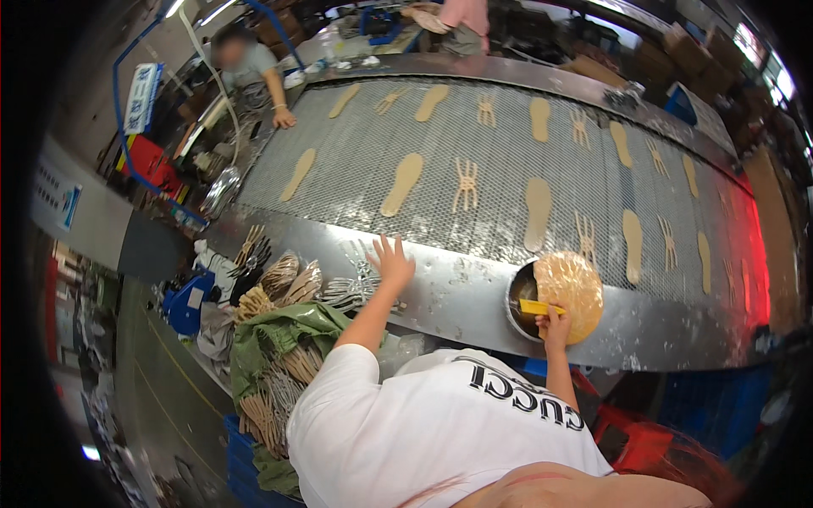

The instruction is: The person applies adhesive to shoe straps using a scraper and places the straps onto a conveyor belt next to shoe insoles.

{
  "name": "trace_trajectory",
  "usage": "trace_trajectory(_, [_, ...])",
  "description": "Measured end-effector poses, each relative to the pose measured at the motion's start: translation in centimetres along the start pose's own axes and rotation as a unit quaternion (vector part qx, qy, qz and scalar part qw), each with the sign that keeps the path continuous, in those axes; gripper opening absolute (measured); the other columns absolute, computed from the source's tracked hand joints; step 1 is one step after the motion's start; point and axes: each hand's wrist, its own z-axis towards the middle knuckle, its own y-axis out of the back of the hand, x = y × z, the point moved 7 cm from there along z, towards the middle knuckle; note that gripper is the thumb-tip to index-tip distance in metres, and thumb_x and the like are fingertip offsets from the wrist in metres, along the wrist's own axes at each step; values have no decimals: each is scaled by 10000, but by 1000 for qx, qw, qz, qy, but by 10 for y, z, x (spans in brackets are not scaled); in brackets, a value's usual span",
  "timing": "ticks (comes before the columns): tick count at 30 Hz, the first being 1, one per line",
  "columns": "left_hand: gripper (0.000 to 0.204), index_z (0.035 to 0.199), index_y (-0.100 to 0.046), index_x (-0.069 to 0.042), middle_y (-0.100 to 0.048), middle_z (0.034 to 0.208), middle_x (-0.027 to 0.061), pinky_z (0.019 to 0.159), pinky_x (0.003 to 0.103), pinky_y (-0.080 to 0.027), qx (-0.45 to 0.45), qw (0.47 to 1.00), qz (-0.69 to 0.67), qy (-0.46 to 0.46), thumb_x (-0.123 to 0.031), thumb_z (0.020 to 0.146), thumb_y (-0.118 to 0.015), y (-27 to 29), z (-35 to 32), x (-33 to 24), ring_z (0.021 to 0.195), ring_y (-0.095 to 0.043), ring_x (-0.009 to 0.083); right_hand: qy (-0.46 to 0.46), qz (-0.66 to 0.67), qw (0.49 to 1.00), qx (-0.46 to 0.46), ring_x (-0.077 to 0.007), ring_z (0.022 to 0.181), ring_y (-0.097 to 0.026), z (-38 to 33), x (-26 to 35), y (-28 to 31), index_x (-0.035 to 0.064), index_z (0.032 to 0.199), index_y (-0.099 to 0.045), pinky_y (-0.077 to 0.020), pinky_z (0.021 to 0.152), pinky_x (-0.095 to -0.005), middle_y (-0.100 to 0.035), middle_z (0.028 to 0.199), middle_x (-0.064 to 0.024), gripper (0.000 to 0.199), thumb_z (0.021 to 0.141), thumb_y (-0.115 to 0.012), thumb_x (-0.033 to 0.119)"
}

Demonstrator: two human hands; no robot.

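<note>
One yellow tool [540,308], likely light and stiff, hangs over the pot [513,320] by the near edge of the surface [457,296]; the right hand [555,327] pinches its end, sensibly; the left hand [393,267] splays its fingers.

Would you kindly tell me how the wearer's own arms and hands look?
The left hand and right hand are bare, with no gloves or watch showing. The left forearm emerges from a short white sleeve; the white T-shirt carries black lettering.
</note>
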Motion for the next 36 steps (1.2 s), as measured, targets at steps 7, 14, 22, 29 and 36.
trace_trajectory(7, [608,1361,-277,-218,-72,1443,161,985,633,2,49,995,41,70,-491,832,-403,-51,-103,79,1321,-20,381,-39,83,994,57,-144,562,-576,-3,-6,15,38,1002,-478,-484,482,-228,-578,774,-101,131,879,-485,80])
trace_trajectory(14, [559,1332,-342,-197,-117,1439,143,988,626,16,-21,995,19,99,-445,835,-401,-53,-102,76,1330,-55,328,-50,77,993,75,-151,576,-572,-2,-9,13,67,973,-480,-481,495,-228,-576,754,-89,105,871,-501,76])
trace_trajectory(22, [529,1307,-385,-183,-158,1430,134,994,618,7,-63,991,3,114,-399,824,-414,-63,-99,76,1325,-84,323,-52,83,993,72,-167,589,-568,-2,-16,20,66,978,-472,-474,501,-238,-576,760,-102,106,876,-495,76])
trace_trajectory(29, [523,1305,-386,-180,-155,1432,135,992,622,8,-68,991,0,112,-387,825,-409,-60,-100,77,1324,-90,326,-43,81,992,88,-171,585,-577,-1,-14,17,52,982,-478,-484,512,-244,-579,762,-110,114,873,-499,76])
trace_trajectory(36, [520,1301,-391,-177,-165,1427,146,989,624,9,-67,992,11,110,-380,822,-416,-67,-98,76,1323,-95,329,-40,82,993,81,-169,592,-581,1,-15,19,52,981,-485,-485,516,-242,-581,752,-109,113,872,-500,77])
